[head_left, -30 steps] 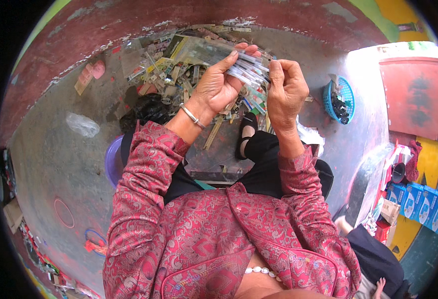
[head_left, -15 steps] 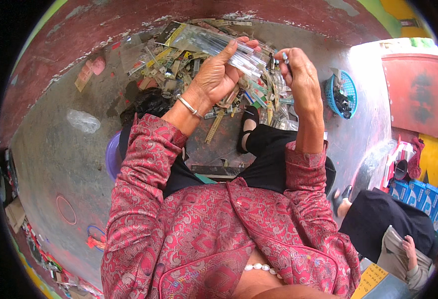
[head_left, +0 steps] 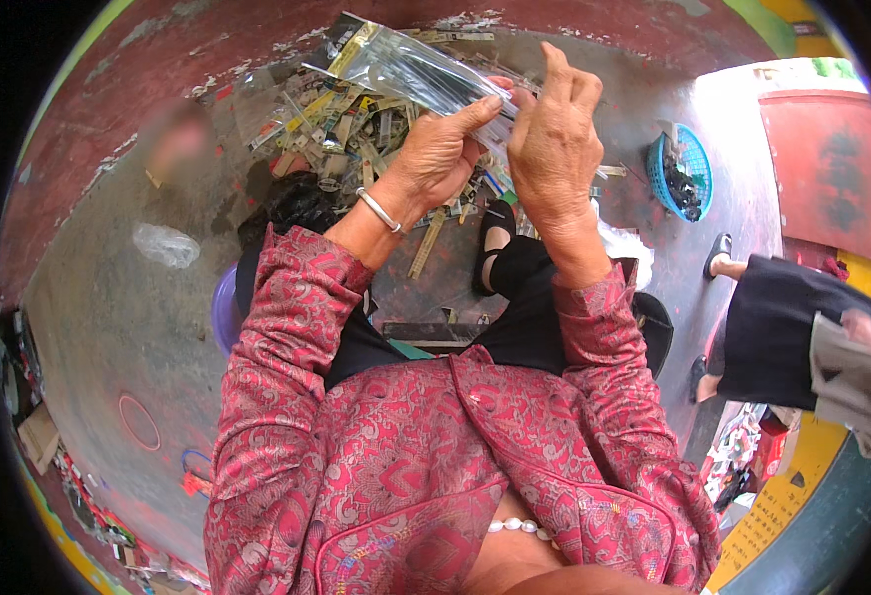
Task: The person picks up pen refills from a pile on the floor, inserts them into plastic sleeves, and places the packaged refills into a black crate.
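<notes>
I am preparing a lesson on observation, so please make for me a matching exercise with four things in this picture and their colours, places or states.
1. Transparent packet
2. Bracelet
3. Openwork basket
4. Thin plastic bag

A. Blue
B. Crumpled on the floor
C. Held in the left hand
D. Silver-coloured

Pairs: 1-C, 2-D, 3-A, 4-B

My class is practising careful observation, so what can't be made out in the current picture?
All in the head view:
Clear packet: near end hidden by the left hand and right hand.
Whatever the right hand may grip: hidden behind it.
Other person: cut off by the dark right rim; hand blurred.
Blue basket: dark contents too small to identify.
</notes>
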The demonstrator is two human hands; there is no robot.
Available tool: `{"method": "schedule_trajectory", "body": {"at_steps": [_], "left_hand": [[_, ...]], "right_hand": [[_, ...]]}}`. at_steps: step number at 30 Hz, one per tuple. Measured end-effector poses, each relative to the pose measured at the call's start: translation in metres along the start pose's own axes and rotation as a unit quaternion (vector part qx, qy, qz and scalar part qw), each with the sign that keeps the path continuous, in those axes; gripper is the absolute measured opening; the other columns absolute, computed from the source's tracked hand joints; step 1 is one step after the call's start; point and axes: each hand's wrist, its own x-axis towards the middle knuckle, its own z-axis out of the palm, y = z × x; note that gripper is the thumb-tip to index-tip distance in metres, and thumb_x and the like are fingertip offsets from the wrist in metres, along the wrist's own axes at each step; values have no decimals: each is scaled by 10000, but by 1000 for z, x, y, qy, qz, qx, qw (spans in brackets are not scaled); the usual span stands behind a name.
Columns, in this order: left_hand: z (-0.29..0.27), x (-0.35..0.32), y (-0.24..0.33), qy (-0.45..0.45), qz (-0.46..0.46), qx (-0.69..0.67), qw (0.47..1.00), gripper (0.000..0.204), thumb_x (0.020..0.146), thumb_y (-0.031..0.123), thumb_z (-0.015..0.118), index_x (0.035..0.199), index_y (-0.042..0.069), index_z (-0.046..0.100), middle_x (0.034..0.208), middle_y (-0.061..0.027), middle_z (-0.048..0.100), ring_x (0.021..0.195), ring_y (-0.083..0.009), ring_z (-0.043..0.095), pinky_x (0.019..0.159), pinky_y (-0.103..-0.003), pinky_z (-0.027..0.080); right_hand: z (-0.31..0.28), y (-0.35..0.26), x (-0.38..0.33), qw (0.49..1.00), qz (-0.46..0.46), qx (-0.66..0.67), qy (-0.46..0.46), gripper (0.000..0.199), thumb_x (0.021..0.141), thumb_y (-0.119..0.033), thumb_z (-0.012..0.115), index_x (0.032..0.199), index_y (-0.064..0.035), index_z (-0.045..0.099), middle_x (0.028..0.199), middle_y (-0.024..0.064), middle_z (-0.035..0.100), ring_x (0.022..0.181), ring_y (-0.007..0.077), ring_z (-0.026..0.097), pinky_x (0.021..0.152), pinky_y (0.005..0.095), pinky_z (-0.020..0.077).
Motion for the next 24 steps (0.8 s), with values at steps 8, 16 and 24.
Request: {"method": "schedule_trajectory", "body": {"at_steps": [8,16,24], "left_hand": [[-7,-2,13,22,-17,-107,994,316,824,17,521,1125,-46,451,1145,-155,531,1071,-232,515,989,-339,371],[2,-5,2,-73,-62,-31,995,313,884,162,509,1154,4,494,1079,-84,579,974,-169,566,858,-331,461],[2,-11,-9,-107,-77,-23,991,347,896,174,489,1194,3,445,1132,-75,538,1016,-167,527,917,-334,412]], "right_hand": [[-18,34,13,968,22,251,-13,276,898,-242,467,978,-11,595,926,126,586,865,239,550,784,311,435],[12,27,7,905,113,398,-102,510,931,-430,313,1106,-18,558,1093,107,565,951,160,524,812,274,398],[15,36,12,946,67,311,-59,458,918,-375,400,1125,14,521,1140,103,519,970,177,520,720,283,453]]}}
